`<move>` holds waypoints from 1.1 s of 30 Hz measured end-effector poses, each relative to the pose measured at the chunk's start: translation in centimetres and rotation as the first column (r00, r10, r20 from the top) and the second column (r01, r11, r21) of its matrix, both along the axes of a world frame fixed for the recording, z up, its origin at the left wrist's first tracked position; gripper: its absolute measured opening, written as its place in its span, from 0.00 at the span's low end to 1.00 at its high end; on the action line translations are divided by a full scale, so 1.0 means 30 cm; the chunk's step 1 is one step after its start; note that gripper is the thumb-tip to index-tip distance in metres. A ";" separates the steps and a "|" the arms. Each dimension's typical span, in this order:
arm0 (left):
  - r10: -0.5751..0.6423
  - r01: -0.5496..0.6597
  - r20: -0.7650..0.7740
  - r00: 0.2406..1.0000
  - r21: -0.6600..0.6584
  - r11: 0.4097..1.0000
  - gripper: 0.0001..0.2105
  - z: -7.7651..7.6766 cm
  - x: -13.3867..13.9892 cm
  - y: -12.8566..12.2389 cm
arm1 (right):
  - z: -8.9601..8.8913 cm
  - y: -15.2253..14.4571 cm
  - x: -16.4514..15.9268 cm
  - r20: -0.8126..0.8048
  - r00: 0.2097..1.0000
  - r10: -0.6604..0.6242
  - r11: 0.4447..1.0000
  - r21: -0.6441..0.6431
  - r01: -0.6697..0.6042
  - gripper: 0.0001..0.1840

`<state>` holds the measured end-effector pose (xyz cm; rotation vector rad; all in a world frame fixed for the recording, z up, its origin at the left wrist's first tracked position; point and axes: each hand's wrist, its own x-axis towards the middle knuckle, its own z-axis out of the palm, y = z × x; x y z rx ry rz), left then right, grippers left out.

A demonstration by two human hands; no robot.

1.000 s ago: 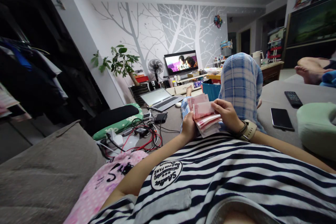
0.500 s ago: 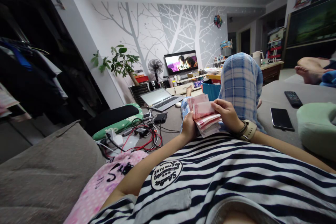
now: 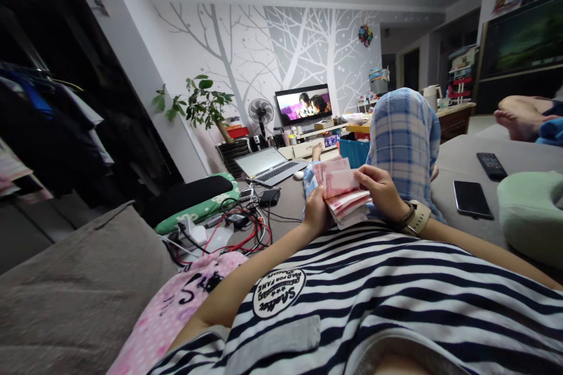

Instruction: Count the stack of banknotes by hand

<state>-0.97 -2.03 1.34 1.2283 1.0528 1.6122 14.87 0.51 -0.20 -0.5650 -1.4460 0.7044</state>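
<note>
Together, two hands [image 3: 317, 211] [image 3: 386, 192] hold one banknote bundle [image 3: 346, 202].

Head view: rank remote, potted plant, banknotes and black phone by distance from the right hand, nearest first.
1. Banknotes: pinched by the right hand, so touching it.
2. Black phone: to its right.
3. Remote: also right, just beyond the phone.
4. Potted plant: far off to the left, near the wall.
</note>
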 end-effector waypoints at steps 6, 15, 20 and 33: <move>-0.020 0.021 -0.018 1.000 0.017 1.000 0.11 0.023 0.002 -0.026 | 0.006 -0.004 -0.001 -0.008 1.000 0.007 1.000 0.003 -0.007 0.27; -0.129 0.122 0.130 0.983 0.058 0.991 0.12 -0.039 0.000 0.062 | 0.004 -0.010 0.001 -0.011 1.000 0.015 1.000 0.024 -0.015 0.27; -0.244 0.227 0.247 0.938 0.097 0.969 0.10 -0.077 0.007 0.098 | 0.005 0.006 -0.001 -0.044 0.999 -0.002 1.000 -0.019 0.001 0.28; -0.303 0.293 0.265 0.915 0.078 0.953 0.07 -0.073 0.010 0.091 | -0.005 0.028 0.003 -0.012 0.996 -0.083 0.996 -0.013 0.083 0.29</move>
